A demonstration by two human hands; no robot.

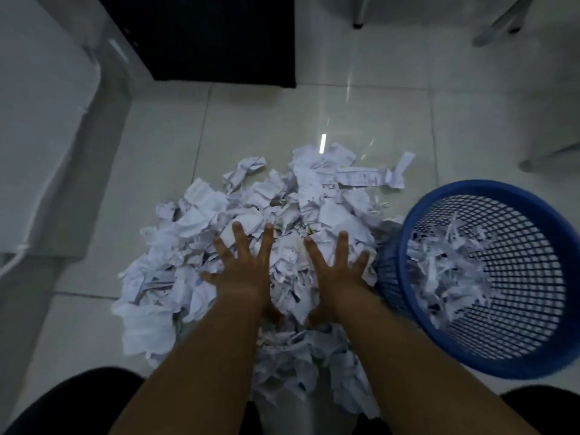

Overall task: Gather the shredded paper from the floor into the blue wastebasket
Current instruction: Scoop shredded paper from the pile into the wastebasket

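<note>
A heap of shredded paper (282, 233) lies on the pale tiled floor (376, 114), filling the centre of the frame and running down toward the bottom edge. Both hands rest flat on top of the heap, fingers spread wide and grasping nothing. The left hand (240, 268) presses down just left of centre; the right hand (337, 271) lies beside it, apart from it, its outer fingers close to the basket. The thumbs dip down into the paper on the near side. Bare forearms reach in from the bottom of the frame.

Just right of the heap, touching its edge, stands the blue wastebasket (417, 312), a mesh-walled tub tipped so that its mouth faces the camera. Some shreds already lie inside it.

A dark cabinet (201, 39) fills the upper middle of the frame. Metal chair legs (499, 26) show at the upper right.
</note>
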